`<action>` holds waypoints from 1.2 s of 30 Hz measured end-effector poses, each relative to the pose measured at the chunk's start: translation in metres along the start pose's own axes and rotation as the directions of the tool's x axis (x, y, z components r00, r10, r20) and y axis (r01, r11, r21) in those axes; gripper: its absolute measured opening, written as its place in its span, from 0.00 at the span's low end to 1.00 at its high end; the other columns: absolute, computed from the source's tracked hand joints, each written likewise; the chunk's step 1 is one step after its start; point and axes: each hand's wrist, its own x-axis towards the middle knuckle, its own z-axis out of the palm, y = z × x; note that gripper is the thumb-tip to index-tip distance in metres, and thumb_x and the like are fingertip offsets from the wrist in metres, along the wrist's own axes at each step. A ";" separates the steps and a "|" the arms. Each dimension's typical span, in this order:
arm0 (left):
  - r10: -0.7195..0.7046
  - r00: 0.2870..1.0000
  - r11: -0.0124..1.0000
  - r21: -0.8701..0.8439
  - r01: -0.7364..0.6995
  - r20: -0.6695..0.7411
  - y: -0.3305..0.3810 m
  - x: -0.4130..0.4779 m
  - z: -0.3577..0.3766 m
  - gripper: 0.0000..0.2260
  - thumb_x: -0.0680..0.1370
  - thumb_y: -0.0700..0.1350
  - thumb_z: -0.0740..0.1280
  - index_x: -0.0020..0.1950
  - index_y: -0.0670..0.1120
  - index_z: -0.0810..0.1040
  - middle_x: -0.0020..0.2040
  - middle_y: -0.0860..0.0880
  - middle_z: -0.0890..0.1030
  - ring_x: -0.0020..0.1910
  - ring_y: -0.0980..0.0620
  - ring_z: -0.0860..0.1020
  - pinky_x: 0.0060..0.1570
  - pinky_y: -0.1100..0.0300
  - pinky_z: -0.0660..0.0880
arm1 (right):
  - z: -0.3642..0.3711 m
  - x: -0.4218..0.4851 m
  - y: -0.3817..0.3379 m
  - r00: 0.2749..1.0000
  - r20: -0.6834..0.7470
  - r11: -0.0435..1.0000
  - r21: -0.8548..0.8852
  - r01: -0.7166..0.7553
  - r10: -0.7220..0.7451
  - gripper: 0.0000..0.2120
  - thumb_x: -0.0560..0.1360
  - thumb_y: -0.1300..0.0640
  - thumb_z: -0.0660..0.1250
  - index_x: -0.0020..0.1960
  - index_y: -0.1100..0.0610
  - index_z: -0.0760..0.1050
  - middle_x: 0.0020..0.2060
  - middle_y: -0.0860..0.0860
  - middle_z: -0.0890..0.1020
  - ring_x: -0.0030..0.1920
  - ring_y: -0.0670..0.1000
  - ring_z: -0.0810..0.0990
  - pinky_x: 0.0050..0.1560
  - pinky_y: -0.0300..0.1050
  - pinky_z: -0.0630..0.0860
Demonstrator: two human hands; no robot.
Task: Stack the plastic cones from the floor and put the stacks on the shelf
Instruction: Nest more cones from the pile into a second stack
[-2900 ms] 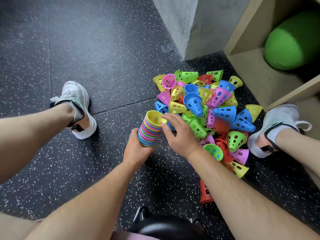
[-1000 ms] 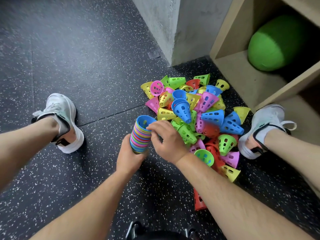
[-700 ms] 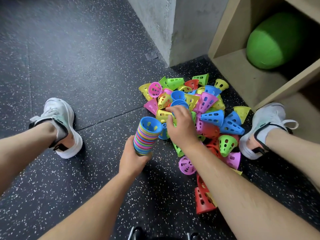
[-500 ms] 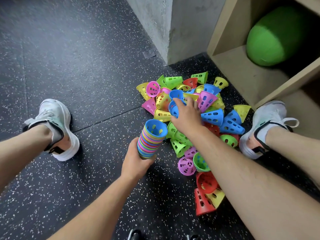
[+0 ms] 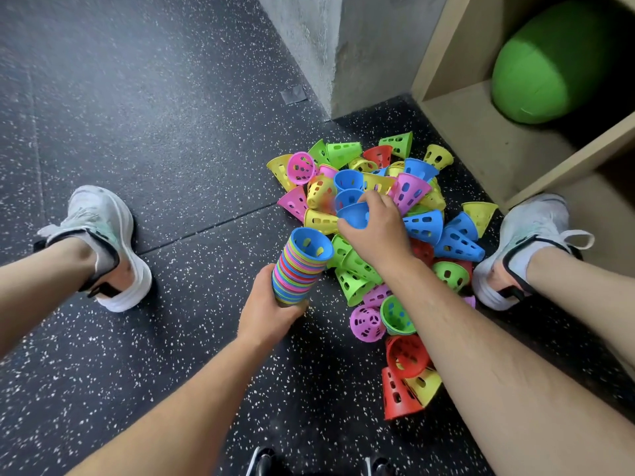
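My left hand (image 5: 266,312) grips the bottom of a multicoloured stack of nested cones (image 5: 298,269), tilted, with a blue cone on top. Just right of it, my right hand (image 5: 376,228) holds a loose blue cone (image 5: 354,214) by its rim, above the pile of cones (image 5: 378,187) in blue, yellow, pink, green and red on the dark speckled floor. More cones lie under my right forearm, among them a red one (image 5: 398,396). The wooden shelf (image 5: 481,132) stands at the upper right.
A green ball (image 5: 546,63) fills the back of the lower shelf compartment. A concrete column (image 5: 336,46) stands left of the shelf. My shoes are on either side, the left shoe (image 5: 103,242) and the right shoe (image 5: 525,242) beside the shelf's edge.
A blue cone went onto the yellow-topped stack. My right hand then reached into the pile and took hold of another blue cone. Several cones have rolled toward me under my right forearm.
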 end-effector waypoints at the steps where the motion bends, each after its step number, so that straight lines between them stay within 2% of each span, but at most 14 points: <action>1: 0.003 1.000 1.000 0.003 -0.003 0.001 0.001 0.000 0.000 0.28 0.67 0.53 0.78 0.63 0.61 0.70 0.55 0.59 0.80 0.52 0.56 0.81 0.57 0.47 0.79 | -0.002 -0.007 0.000 1.000 -0.027 0.999 0.052 0.000 0.001 0.19 0.71 0.45 0.72 0.53 0.54 0.71 0.50 0.51 0.75 0.53 0.55 0.73 0.51 0.49 0.73; 3: 0.010 1.000 1.000 0.000 -0.010 -0.002 0.000 0.000 0.000 0.29 0.67 0.54 0.78 0.63 0.62 0.69 0.56 0.59 0.80 0.53 0.56 0.81 0.58 0.47 0.79 | -0.006 -0.019 -0.003 0.997 -0.072 0.988 0.153 -0.015 0.027 0.19 0.72 0.43 0.72 0.50 0.53 0.69 0.47 0.49 0.74 0.49 0.52 0.73 0.45 0.46 0.69; 4: 0.014 1.000 1.000 -0.006 -0.014 -0.005 0.001 -0.001 0.000 0.29 0.67 0.54 0.78 0.63 0.63 0.69 0.57 0.59 0.79 0.54 0.57 0.81 0.58 0.48 0.79 | -0.007 -0.024 -0.006 0.995 -0.095 0.980 0.199 -0.012 0.031 0.18 0.73 0.43 0.72 0.50 0.54 0.69 0.48 0.49 0.75 0.49 0.52 0.73 0.46 0.45 0.69; 8: 0.025 1.000 0.999 -0.028 -0.026 -0.015 -0.002 -0.005 0.000 0.31 0.69 0.50 0.80 0.64 0.66 0.67 0.59 0.59 0.79 0.56 0.58 0.81 0.60 0.49 0.78 | -0.001 -0.036 -0.013 0.981 -0.168 0.957 0.256 0.137 -0.095 0.19 0.74 0.45 0.72 0.49 0.61 0.73 0.54 0.51 0.80 0.56 0.50 0.76 0.57 0.47 0.72; 12: 0.005 1.000 0.997 -0.071 -0.007 -0.025 -0.004 -0.006 -0.001 0.32 0.69 0.48 0.81 0.66 0.62 0.69 0.59 0.61 0.79 0.55 0.63 0.80 0.61 0.51 0.78 | 0.006 -0.043 -0.023 0.930 -0.331 0.926 0.275 0.258 -0.161 0.19 0.74 0.41 0.68 0.44 0.58 0.71 0.60 0.53 0.80 0.65 0.53 0.76 0.64 0.48 0.72; 15: 0.016 1.000 0.998 -0.057 -0.016 -0.013 -0.003 -0.005 -0.002 0.31 0.70 0.47 0.81 0.66 0.61 0.69 0.60 0.58 0.79 0.56 0.60 0.80 0.59 0.54 0.77 | 0.008 -0.045 -0.030 0.898 -0.394 0.898 0.294 0.327 -0.198 0.17 0.76 0.43 0.67 0.42 0.56 0.68 0.63 0.56 0.79 0.67 0.55 0.75 0.67 0.49 0.71; 19: 0.011 1.000 1.000 -0.013 -0.011 0.006 -0.002 -0.004 0.000 0.28 0.70 0.48 0.80 0.65 0.58 0.70 0.57 0.56 0.79 0.52 0.58 0.81 0.53 0.55 0.77 | 0.019 -0.047 -0.032 0.895 -0.295 0.882 0.237 0.407 -0.334 0.17 0.75 0.44 0.68 0.43 0.59 0.73 0.63 0.58 0.79 0.67 0.54 0.74 0.68 0.44 0.66; 22: -0.008 1.000 1.000 -0.014 0.008 0.010 -0.002 -0.003 0.000 0.27 0.68 0.54 0.78 0.62 0.61 0.69 0.55 0.58 0.81 0.50 0.55 0.82 0.54 0.49 0.80 | 0.030 -0.059 -0.026 0.921 -0.054 0.880 0.277 0.386 -0.387 0.25 0.71 0.38 0.69 0.54 0.58 0.75 0.62 0.53 0.78 0.65 0.51 0.72 0.68 0.44 0.67; 24: -0.018 1.000 1.000 -0.001 0.018 0.012 -0.003 -0.002 0.000 0.27 0.68 0.56 0.78 0.61 0.63 0.68 0.55 0.60 0.81 0.50 0.56 0.82 0.54 0.46 0.80 | 0.037 -0.065 -0.020 0.911 0.040 0.881 0.276 0.385 -0.410 0.29 0.71 0.37 0.68 0.62 0.57 0.74 0.64 0.51 0.77 0.67 0.49 0.70 0.70 0.42 0.66; 28: -0.019 1.000 0.998 0.052 0.018 0.020 -0.001 0.000 -0.001 0.28 0.69 0.56 0.77 0.63 0.64 0.67 0.55 0.60 0.80 0.50 0.56 0.81 0.55 0.47 0.80 | 0.037 -0.061 -0.019 0.940 0.031 0.898 0.307 0.315 -0.341 0.30 0.76 0.38 0.61 0.69 0.58 0.71 0.65 0.51 0.77 0.67 0.50 0.71 0.70 0.41 0.65; 31: -0.017 0.999 0.996 0.089 0.013 0.045 0.000 0.002 -0.001 0.29 0.70 0.57 0.76 0.66 0.63 0.66 0.58 0.60 0.79 0.52 0.54 0.81 0.56 0.48 0.78 | 0.032 -0.042 -0.016 0.977 -0.086 0.933 0.289 0.212 -0.195 0.27 0.80 0.39 0.53 0.68 0.57 0.73 0.63 0.51 0.78 0.66 0.50 0.72 0.69 0.43 0.66; 34: -0.015 0.998 0.994 0.110 0.008 0.060 0.000 0.005 -0.002 0.29 0.70 0.56 0.76 0.67 0.63 0.67 0.58 0.61 0.79 0.53 0.54 0.81 0.56 0.49 0.78 | 0.023 -0.017 -0.003 0.965 -0.194 0.971 0.126 0.202 -0.175 0.23 0.82 0.44 0.54 0.65 0.58 0.76 0.60 0.52 0.79 0.63 0.52 0.73 0.67 0.51 0.69; 36: -0.005 0.997 0.994 0.113 -0.003 0.072 0.000 0.007 -0.002 0.29 0.71 0.55 0.76 0.67 0.64 0.66 0.59 0.60 0.78 0.54 0.54 0.80 0.56 0.51 0.77 | 0.016 0.000 0.005 0.974 -0.125 0.982 -0.039 0.186 -0.189 0.21 0.81 0.46 0.59 0.68 0.57 0.73 0.62 0.53 0.76 0.65 0.54 0.70 0.68 0.53 0.68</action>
